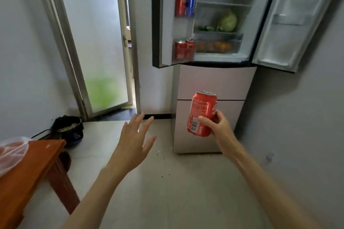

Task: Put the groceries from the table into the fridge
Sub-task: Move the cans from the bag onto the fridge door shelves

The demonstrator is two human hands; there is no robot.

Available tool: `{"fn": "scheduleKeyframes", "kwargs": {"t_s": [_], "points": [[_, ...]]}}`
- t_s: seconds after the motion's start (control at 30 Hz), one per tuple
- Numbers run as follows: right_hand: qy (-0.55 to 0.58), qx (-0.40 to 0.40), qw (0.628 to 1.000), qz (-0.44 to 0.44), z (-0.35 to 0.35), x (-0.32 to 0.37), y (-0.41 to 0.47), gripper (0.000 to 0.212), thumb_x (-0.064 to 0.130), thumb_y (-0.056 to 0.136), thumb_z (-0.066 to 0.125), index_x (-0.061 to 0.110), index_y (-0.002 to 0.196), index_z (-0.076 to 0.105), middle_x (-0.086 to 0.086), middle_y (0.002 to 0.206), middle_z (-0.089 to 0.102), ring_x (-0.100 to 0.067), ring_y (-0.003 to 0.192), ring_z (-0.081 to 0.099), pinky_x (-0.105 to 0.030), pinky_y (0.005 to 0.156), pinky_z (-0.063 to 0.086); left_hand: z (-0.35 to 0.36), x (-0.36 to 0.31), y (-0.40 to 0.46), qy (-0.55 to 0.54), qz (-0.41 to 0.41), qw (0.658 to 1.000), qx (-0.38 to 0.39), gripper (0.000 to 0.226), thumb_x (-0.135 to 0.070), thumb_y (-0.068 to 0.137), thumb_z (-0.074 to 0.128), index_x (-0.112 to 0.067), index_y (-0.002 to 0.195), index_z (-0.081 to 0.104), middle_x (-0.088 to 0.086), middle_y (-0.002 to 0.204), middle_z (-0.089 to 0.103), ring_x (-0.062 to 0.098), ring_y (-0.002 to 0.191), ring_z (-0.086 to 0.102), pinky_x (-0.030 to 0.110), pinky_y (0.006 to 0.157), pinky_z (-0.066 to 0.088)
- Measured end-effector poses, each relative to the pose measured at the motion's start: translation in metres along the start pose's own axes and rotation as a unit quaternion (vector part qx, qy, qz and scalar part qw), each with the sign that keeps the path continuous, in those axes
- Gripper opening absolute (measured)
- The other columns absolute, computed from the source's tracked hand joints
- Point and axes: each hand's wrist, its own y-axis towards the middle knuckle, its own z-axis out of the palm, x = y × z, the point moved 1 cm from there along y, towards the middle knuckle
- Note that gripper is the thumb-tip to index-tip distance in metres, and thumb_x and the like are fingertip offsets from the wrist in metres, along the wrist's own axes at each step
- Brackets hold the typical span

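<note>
Right hand (218, 126) fingers curled low around red cola can (202, 113), gripping only its bottom half; left hand (135, 141) spread, empty. Could tip out above the fingers. Crowded door shelf (183, 57) beyond the fingertips risks knocking cans already there.

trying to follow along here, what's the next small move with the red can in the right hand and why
Probably lift the red can up and forward toward the left door shelves. The right hand already grips it, both fridge doors stand open, and other cans already sit in that door. The left hand is open and holds nothing, so it need not help.
</note>
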Motion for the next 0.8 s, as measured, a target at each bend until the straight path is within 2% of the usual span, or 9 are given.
{"fn": "scheduleKeyframes", "kwargs": {"t_s": [0.1, 0.23, 0.37, 0.47, 0.57, 0.7, 0.8], "points": [[0.008, -0.027, 1.0, -0.012, -0.039, 0.004, 0.028, 0.072, 0.035, 0.063, 0.069, 0.016, 0.127, 0.042, -0.002, 0.117, 0.059, -0.017, 0.105, 0.059, -0.032, 0.087, 0.05, 0.013, -0.027, 0.054, -0.001, 0.023, 1.0, -0.012, 0.059, -0.048, 0.089, 0.031, -0.014, 0.137, 0.044, 0.017, 0.145, 0.038, 0.036, 0.137, 0.029, 0.057, 0.107, 0.03], [0.012, -0.049, 0.998, -0.033, -0.075, 0.004, 0.072, 0.066, 0.03, 0.068, 0.069, 0.016, 0.127, 0.043, 0.0, 0.115, 0.059, -0.015, 0.105, 0.059, -0.028, 0.085, 0.05, 0.026, -0.044, 0.122, 0.009, 0.043, 0.999, -0.032, 0.064, -0.051, 0.088, 0.027, -0.014, 0.136, 0.045, 0.017, 0.146, 0.035, 0.037, 0.138, 0.027, 0.052, 0.109, 0.026], [-0.014, -0.061, 0.996, -0.056, -0.103, 0.002, 0.135, 0.066, 0.026, 0.074, 0.07, 0.013, 0.132, 0.042, -0.002, 0.12, 0.058, -0.012, 0.104, 0.058, -0.025, 0.082, 0.05, 0.041, -0.053, 0.195, 0.023, 0.066, 0.996, -0.052, 0.056, -0.043, 0.092, 0.038, -0.015, 0.14, 0.04, 0.015, 0.15, 0.029, 0.033, 0.142, 0.019, 0.048, 0.112, 0.02], [-0.034, -0.073, 0.994, -0.079, -0.119, 0.008, 0.194, 0.063, 0.024, 0.077, 0.07, 0.014, 0.132, 0.041, -0.003, 0.121, 0.057, -0.016, 0.106, 0.058, -0.025, 0.082, 0.049, 0.053, -0.056, 0.258, 0.05, 0.1, 0.991, -0.069, 0.054, -0.043, 0.095, 0.039, -0.017, 0.143, 0.034, 0.013, 0.153, 0.024, 0.03, 0.143, 0.014, 0.046, 0.115, 0.015], [-0.063, -0.079, 0.989, -0.108, -0.131, 0.027, 0.257, 0.061, 0.024, 0.079, 0.07, 0.017, 0.132, 0.04, 0.002, 0.117, 0.054, -0.013, 0.104, 0.055, -0.019, 0.077, 0.047, 0.054, -0.056, 0.329, 0.073, 0.107, 0.989, -0.073, 0.057, -0.04, 0.095, 0.041, -0.023, 0.146, 0.024, 0.007, 0.157, 0.011, 0.024, 0.145, 0.001, 0.043, 0.117, 0.004], [-0.075, -0.088, 0.981, -0.157, -0.146, 0.06, 0.339, 0.064, 0.025, 0.077, 0.072, 0.018, 0.132, 0.04, 0.003, 0.117, 0.055, -0.011, 0.105, 0.055, -0.019, 0.075, 0.046, 0.034, -0.057, 0.419, 0.094, 0.13, 0.98, -0.119, 0.056, -0.038, 0.095, 0.043, -0.022, 0.146, 0.025, 0.008, 0.156, 0.012, 0.026, 0.145, 0.002, 0.049, 0.117, 0.008], [-0.082, -0.093, 0.972, -0.198, -0.156, 0.087, 0.392, 0.066, 0.026, 0.076, 0.073, 0.018, 0.132, 0.04, 0.004, 0.117, 0.054, -0.009, 0.104, 0.054, -0.018, 0.075, 0.046, 0.024, -0.061, 0.477, 0.118, 0.133, 0.975, -0.135, 0.056, -0.038, 0.096, 0.042, -0.023, 0.147, 0.023, 0.007, 0.157, 0.009, 0.025, 0.145, -0.002, 0.044, 0.117, 0.001]]}}
